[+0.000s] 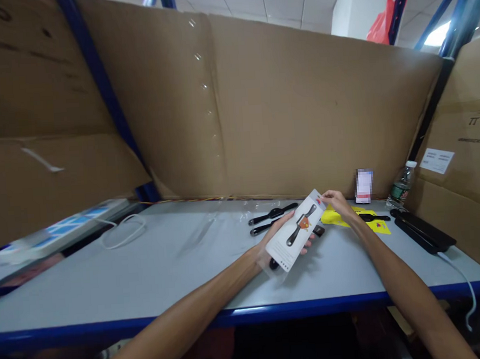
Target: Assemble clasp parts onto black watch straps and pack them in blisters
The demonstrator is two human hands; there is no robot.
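Observation:
My left hand [276, 230] is wrapped round a white printed package [298, 229], which is tilted with its top to the right. The package shows a picture of a black double-ended tool, and clear plastic with something black shows at its lower end. At the top corner of the package, the fingers of my right hand [335, 202] are pinched together on its edge. Behind my left hand lie two black long-handled tools, an upper one [272, 214] and a lower one [263, 228], the latter partly hidden. A small dark piece [319, 231] rests beside the package.
Yellow cards [383, 227] with a black tool [373, 217] on them lie to the right. Beyond are a phone [363, 187], a water bottle [402, 186] and a black device [424, 230] with a white cable. A power strip [80, 224] runs along the left. Cardboard [280, 112] walls the table.

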